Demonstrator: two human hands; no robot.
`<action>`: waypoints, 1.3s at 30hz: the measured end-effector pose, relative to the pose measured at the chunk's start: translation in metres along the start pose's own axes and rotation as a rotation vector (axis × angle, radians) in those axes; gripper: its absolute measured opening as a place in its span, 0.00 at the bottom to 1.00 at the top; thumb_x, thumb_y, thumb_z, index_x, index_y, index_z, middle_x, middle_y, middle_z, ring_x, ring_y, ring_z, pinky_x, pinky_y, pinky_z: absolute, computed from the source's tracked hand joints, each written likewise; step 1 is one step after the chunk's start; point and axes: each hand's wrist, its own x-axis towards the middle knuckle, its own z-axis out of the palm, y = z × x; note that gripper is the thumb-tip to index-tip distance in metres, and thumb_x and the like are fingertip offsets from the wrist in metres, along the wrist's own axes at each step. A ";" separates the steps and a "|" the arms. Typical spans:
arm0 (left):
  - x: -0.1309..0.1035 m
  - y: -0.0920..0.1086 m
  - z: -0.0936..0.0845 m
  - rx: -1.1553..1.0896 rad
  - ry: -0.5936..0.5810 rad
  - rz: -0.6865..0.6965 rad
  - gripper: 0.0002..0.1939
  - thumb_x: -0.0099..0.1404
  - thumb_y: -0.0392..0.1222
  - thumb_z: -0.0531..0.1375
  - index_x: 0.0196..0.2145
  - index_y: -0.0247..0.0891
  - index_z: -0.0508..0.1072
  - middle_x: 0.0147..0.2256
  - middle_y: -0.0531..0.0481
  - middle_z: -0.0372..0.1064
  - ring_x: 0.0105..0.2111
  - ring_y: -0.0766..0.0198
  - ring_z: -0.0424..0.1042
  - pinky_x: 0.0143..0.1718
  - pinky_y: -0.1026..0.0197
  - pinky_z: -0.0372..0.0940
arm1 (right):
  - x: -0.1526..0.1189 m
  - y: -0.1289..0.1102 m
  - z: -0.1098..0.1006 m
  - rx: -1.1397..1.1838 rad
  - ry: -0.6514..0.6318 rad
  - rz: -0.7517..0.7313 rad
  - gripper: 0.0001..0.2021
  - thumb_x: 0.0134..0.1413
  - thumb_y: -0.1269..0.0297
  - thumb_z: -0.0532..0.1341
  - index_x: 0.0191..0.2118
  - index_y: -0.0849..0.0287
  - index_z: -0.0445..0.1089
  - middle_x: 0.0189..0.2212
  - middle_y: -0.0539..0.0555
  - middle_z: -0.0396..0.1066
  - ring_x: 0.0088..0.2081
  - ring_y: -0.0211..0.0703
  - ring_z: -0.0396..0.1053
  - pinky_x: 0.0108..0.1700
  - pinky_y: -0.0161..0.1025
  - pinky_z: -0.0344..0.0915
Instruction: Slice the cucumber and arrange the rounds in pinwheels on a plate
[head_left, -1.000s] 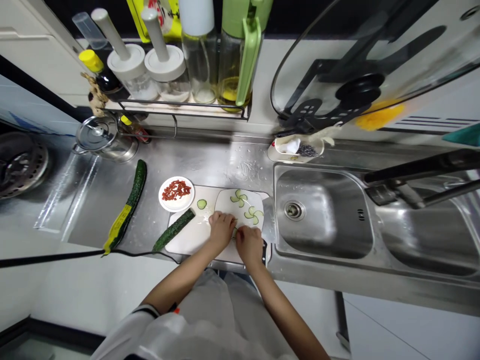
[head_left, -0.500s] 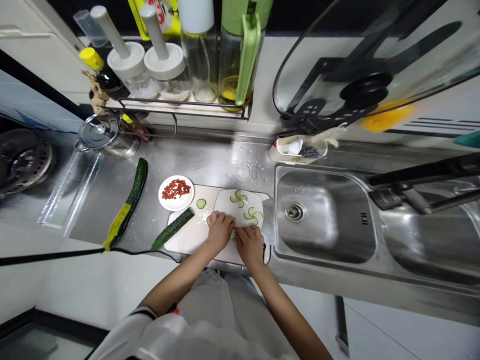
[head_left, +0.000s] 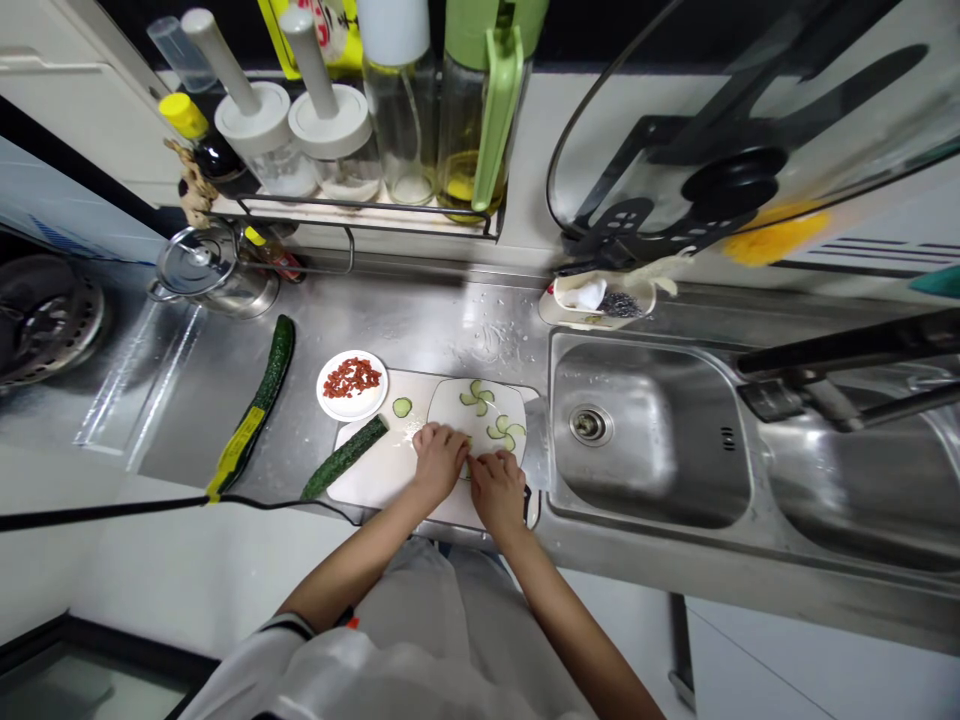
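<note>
My left hand (head_left: 441, 460) and my right hand (head_left: 496, 488) meet over the front left of a white square plate (head_left: 444, 402). Their fingers are bent and pinched close together on a thin cucumber slice (head_left: 466, 468), mostly covered by the fingertips. Two pinwheels of curved cucumber slices lie on the plate, one at the back (head_left: 477, 398) and one at the right (head_left: 507, 432). Under the plate is a white cutting board (head_left: 382, 485). It also bears a cut cucumber (head_left: 346, 457) and a single round slice (head_left: 402, 407). A broad knife blade (head_left: 537, 445) shows right of the plate.
A small white dish (head_left: 334, 405) of red bits stands behind the board. Farther left lies a whole cucumber (head_left: 274, 375) with a yellow label, near a lidded pot (head_left: 214, 275). The sink (head_left: 660, 450) is at the right; a rack of jars (head_left: 337, 145) hangs above.
The fingers of my right hand have shifted very slightly at the plate's front. My left hand and the things around look the same.
</note>
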 end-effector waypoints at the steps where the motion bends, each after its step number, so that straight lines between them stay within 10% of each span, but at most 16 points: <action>1: 0.000 0.000 0.000 0.001 0.000 0.000 0.11 0.67 0.45 0.52 0.39 0.45 0.73 0.40 0.46 0.67 0.48 0.53 0.56 0.47 0.50 0.48 | 0.000 0.000 0.000 -0.004 -0.001 0.002 0.09 0.55 0.69 0.58 0.40 0.53 0.74 0.36 0.55 0.70 0.47 0.49 0.56 0.40 0.42 0.49; 14: -0.001 -0.007 -0.014 -0.048 0.080 0.007 0.11 0.67 0.42 0.53 0.41 0.47 0.74 0.42 0.46 0.68 0.48 0.54 0.56 0.48 0.51 0.50 | 0.000 0.001 -0.004 -0.037 -0.032 -0.031 0.12 0.55 0.69 0.58 0.44 0.51 0.73 0.37 0.56 0.71 0.49 0.50 0.55 0.42 0.43 0.50; 23: 0.010 -0.045 -0.059 0.184 0.294 -0.397 0.14 0.63 0.42 0.55 0.45 0.43 0.73 0.54 0.41 0.59 0.53 0.46 0.51 0.50 0.45 0.50 | -0.003 0.005 -0.002 -0.001 -0.002 -0.022 0.14 0.55 0.69 0.57 0.46 0.51 0.72 0.38 0.55 0.72 0.49 0.50 0.56 0.43 0.44 0.50; 39: 0.020 -0.048 -0.056 0.271 0.300 -0.448 0.13 0.61 0.43 0.56 0.43 0.39 0.74 0.54 0.40 0.58 0.55 0.45 0.50 0.49 0.44 0.51 | -0.004 0.009 -0.011 0.037 0.010 0.016 0.12 0.56 0.69 0.59 0.45 0.52 0.73 0.38 0.54 0.73 0.49 0.49 0.58 0.43 0.43 0.51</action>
